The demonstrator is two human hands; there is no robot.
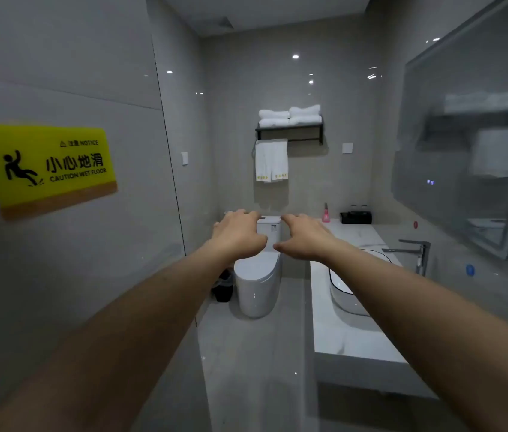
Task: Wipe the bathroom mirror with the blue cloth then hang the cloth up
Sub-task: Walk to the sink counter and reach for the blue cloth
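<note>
The bathroom mirror [470, 145] hangs on the right wall above the sink, framed in grey and reflecting white towels. Both my arms stretch straight forward at chest height. My left hand [238, 235] and my right hand [304, 236] are side by side, palms down, fingers apart, holding nothing, in front of the toilet. No blue cloth is in view. A black towel rack [290, 130] on the far wall carries folded white towels, and a white towel [271, 160] hangs from its bar.
A white toilet [257, 282] stands ahead, with a dark bin [223, 289] to its left. The white counter [349, 338] with basin [344, 294] and chrome tap [414, 252] runs along the right. A glass partition with a yellow wet-floor sign [47, 169] is on the left.
</note>
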